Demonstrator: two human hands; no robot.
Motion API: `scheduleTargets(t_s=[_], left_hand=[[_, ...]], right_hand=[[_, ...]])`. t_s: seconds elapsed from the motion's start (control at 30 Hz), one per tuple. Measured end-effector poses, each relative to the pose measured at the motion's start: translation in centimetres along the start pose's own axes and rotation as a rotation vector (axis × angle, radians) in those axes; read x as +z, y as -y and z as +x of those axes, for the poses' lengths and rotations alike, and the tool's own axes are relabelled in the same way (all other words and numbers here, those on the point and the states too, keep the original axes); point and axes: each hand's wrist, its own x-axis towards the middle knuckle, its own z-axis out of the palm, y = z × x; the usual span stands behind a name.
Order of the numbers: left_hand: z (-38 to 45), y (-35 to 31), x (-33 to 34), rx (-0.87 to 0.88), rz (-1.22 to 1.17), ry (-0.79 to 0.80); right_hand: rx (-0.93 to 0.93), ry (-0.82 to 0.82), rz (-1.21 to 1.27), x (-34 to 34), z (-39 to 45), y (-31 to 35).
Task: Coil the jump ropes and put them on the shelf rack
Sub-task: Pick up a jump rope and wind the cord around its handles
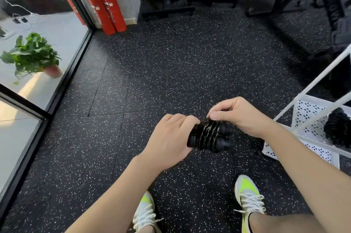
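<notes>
Two hands meet on one bundle just above the floor. The left hand (171, 134) wraps its fingers round the near end of the jump rope (208, 136), gripping the paired black handles side by side. The right hand (238, 117) comes over the top from the other side, thumb and fingertips pinching the thin cord where it winds round the handles.

The rope looks light, and the cord looks thin, glossy and springy, so the turns will likely slip or spring loose if the pinch lets go. The handles look stiff and give the firm place to hold; a grip across the wound middle, pressing the turns against the handles, would probably keep the coil together while it is carried. Whether the cord's free end is tucked in, I cannot tell.

Just right of the right hand stands the white shelf rack (307, 111), its perforated tray already holding another coiled rope (337, 128).

Farther off, beyond both hands to the left, two red fire extinguishers (105, 8) lean by the wall.
</notes>
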Motion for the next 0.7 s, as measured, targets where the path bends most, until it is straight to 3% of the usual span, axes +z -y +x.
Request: scheduleTargets(t_s=[0.17,0.33,0.43,0.57,0.7], left_hand=[[0.4,-0.5,-0.4,-0.061,0.010,-0.096],[0.0,-0.3,-0.4,-0.131,-0.046,-0.258],[0.5,-0.7,-1.0,-0.270,-0.126,-0.303],[1.2,-0.6,-1.2,-0.386,-0.078,-0.264],[1.4,1.0,-0.5,-0.489,0.058,-0.178]], right_hand=[[0.103,0.051,0.335,1.8,-0.1,-1.0],[0.116,0.054,0.441,5.1,0.0,-3.0],[0.223,-0.018,0.264,7.1,0.6,-4.6],[0.229,-0.027,0.119,9.5,-0.1,-3.9],[0.132,0.069,-0.522,11.0,-2.0,-1.5]])
